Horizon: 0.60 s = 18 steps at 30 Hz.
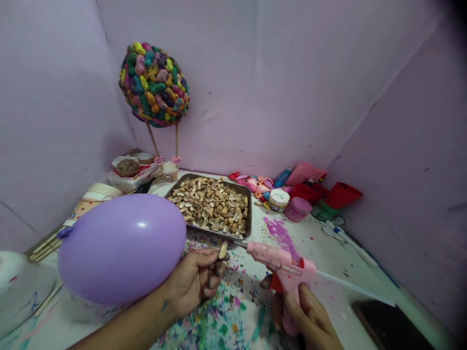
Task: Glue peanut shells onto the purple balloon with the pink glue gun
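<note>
Between thumb and fingers, my left hand (pixel 199 277) pinches a peanut shell half (pixel 223 250), its hollow side partly visible. My right hand (pixel 304 311) is wrapped round the grip of a pink hot glue gun (pixel 280 262), and a clear glue stick (pixel 353 289) runs out of its back. The gun's nozzle points left, close to the shell. A purple balloon (pixel 124 248) lies beside my left forearm, its knot to the left. Behind my hands, a metal tray (pixel 250 214) holds a heap of peanut shells (pixel 211 204).
A multicoloured balloon-shaped craft (pixel 155 85) stands on sticks at the back left. Paper cups (pixel 97 194) sit by the left wall. Loose balloons (pixel 255 183), paint jars (pixel 279 199) and red cups (pixel 343 194) line the back right. A dark phone (pixel 390 323) lies front right on the paint-spattered table (pixel 226 316).
</note>
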Tool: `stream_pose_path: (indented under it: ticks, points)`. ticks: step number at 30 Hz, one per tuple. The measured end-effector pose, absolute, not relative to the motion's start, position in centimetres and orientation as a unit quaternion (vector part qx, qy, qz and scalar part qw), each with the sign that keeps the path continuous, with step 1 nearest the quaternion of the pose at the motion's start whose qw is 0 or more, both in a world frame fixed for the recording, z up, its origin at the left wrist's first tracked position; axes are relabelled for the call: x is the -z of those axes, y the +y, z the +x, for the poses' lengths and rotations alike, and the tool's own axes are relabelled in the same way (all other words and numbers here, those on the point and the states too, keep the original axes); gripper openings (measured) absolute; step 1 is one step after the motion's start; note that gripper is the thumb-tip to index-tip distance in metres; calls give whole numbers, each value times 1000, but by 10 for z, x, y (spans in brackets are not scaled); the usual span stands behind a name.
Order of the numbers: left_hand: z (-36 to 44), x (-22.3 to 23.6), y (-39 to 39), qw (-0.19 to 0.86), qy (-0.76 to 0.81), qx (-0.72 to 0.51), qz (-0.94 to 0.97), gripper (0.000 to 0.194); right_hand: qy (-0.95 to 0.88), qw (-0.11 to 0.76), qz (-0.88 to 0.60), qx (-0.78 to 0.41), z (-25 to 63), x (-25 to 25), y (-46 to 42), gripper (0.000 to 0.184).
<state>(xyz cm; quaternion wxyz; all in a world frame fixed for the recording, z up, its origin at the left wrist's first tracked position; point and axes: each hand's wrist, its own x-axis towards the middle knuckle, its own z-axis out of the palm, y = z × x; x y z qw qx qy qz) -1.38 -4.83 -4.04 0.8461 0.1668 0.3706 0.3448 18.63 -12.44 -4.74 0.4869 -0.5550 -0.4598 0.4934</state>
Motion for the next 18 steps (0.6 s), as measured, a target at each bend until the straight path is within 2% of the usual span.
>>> stream_pose_path:
  ticks: [8, 18]
  points:
    - [-13, 37, -48, 842, 387, -340, 163, 8, -462, 470, -588, -469, 181, 54, -130, 41]
    - [-11, 35, -50, 837, 389, -343, 174, 8, -453, 459, -616, -452, 179, 55, -131, 52]
